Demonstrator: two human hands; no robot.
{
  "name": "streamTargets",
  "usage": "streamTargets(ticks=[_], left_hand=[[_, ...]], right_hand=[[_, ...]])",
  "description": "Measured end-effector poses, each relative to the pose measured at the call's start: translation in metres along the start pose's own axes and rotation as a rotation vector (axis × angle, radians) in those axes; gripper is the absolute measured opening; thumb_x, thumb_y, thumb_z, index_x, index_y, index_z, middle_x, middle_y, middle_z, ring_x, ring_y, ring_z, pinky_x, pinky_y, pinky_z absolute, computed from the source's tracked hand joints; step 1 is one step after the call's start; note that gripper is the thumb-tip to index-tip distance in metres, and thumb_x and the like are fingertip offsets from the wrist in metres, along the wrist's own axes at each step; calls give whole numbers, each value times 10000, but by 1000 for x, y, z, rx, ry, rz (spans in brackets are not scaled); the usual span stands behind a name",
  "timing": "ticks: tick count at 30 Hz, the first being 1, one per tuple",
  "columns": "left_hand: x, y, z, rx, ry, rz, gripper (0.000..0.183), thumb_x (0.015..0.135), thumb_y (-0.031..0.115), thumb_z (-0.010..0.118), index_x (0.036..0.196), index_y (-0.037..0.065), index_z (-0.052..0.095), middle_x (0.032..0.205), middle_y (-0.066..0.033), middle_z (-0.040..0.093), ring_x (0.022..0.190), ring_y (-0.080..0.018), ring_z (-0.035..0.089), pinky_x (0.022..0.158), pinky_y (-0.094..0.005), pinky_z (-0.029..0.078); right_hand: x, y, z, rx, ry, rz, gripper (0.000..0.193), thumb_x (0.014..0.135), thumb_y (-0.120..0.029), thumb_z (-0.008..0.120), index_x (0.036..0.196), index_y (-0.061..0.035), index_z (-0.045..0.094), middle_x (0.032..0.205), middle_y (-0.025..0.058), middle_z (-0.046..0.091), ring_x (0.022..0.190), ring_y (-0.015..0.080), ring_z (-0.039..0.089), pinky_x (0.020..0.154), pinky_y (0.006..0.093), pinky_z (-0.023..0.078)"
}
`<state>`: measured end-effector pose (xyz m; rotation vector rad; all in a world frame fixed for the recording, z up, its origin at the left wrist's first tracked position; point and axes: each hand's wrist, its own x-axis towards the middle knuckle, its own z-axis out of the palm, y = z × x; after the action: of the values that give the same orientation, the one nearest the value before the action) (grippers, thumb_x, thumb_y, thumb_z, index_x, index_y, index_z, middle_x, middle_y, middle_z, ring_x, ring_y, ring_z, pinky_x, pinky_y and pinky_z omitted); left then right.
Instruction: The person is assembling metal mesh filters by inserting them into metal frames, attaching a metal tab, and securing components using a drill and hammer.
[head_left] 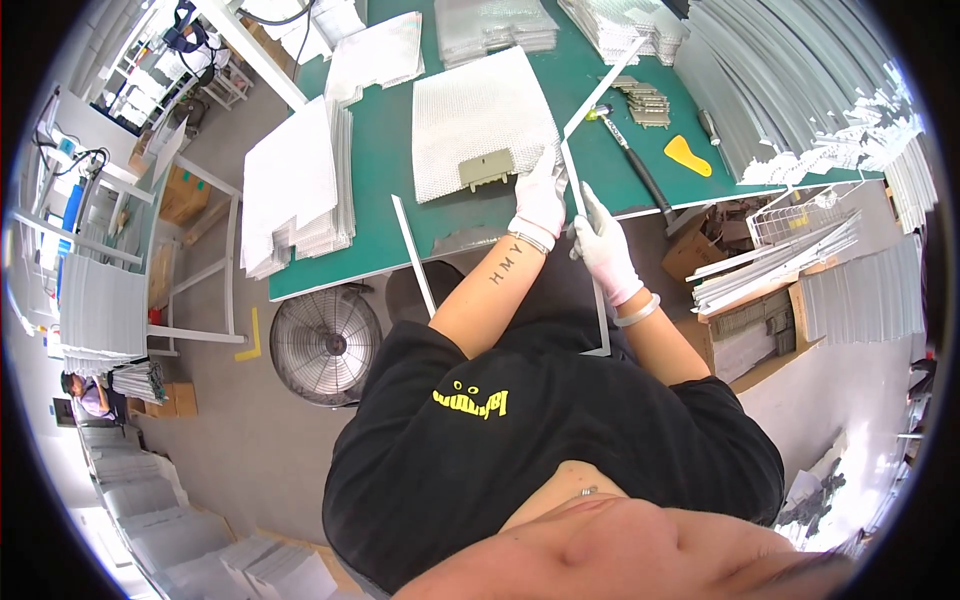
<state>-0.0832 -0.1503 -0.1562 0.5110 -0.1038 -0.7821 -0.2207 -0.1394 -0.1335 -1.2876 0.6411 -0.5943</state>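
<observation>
A square sheet of silver mesh (480, 115) with a beige plastic latch (486, 170) lies on the green table (385, 170). My left hand (541, 193), in a white glove, presses on the mesh's right edge. My right hand (604, 245), also gloved, grips a long thin metal frame strip (573, 185) that runs along that edge and down past the table's front. A second strip (603, 88) slants up from the mesh's corner.
Stacks of mesh sheets (300, 185) lie at the table's left and back. A hammer (630, 150), a yellow scraper (688, 155) and small latches (648, 102) sit at right, beside piled metal strips (790, 90). A loose strip (414, 255) overhangs the front edge. A floor fan (326, 345) stands below.
</observation>
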Motion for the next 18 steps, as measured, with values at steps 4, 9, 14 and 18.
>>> streamTargets(ticks=[4, 9, 14, 18], left_hand=[[4, -2, -11, -16, 6, -94, 250, 985, 129, 580, 1198, -3, 588, 1111, -123, 646, 999, -236, 633, 854, -352, 529], [-4, 13, -16, 6, -16, -267, 228, 1002, 135, 551, 1196, 22, 592, 1143, -126, 625, 1073, -225, 602, 874, -349, 514], [-63, 48, -41, 270, -294, -88, 321, 986, 171, 581, 1273, 28, 567, 1199, -119, 608, 1138, -237, 581, 956, -366, 496], [-91, 169, -38, 1429, -73, 709, 368, 1008, 222, 528, 1279, -23, 568, 1229, -183, 624, 1144, -290, 597, 1041, -378, 455]], right_hand=[[3, 9, -8, 116, -82, 36, 540, 1020, -77, 448, 1542, -70, 310, 801, 42, 562, 525, 57, 431, 533, 227, 461], [61, -16, -11, -89, -186, -31, 493, 1025, -153, 479, 1498, -43, 396, 820, 34, 589, 527, 69, 473, 506, 231, 465], [124, -42, -1, -386, -230, 70, 373, 939, -335, 664, 1147, -30, 609, 829, -12, 569, 568, 65, 499, 514, 235, 460], [139, -26, -18, -75, -306, 141, 212, 952, -212, 650, 1049, -42, 570, 767, -25, 514, 557, 60, 475, 535, 243, 471]])
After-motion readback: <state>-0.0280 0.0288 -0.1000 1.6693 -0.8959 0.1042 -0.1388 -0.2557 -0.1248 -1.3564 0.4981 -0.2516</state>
